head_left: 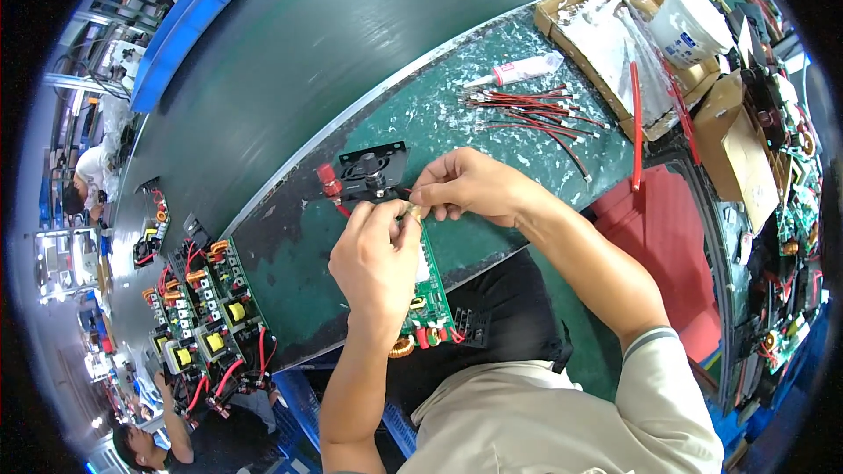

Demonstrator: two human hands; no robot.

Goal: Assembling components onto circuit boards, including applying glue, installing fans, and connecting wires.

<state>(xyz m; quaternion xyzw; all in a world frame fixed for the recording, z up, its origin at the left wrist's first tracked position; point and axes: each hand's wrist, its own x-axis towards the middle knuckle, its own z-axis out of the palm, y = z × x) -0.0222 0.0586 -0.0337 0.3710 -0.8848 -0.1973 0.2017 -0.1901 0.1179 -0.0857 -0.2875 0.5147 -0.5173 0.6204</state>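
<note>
My left hand (378, 250) and my right hand (465, 186) meet over the upper end of a green circuit board (430, 290). The fingers of both are pinched together around a small pale piece, too small to make out. The board reaches past the table's near edge toward my lap, with red and green parts and a copper-coloured coil (401, 348) at its lower end. Just beyond my fingers is a black bracket plate (373, 168) with a round fitting. A red connector (329, 180) on a red wire lies left of it.
Several red-and-black wires (536, 112) and a white tube (518, 70) lie on the green table. A cardboard tray (650, 127) and white bucket (689, 26) stand at the far right. Assembled boards (202, 307) crowd the left; a co-worker (158, 448) sits there. A blue bin (184, 35) stands far left.
</note>
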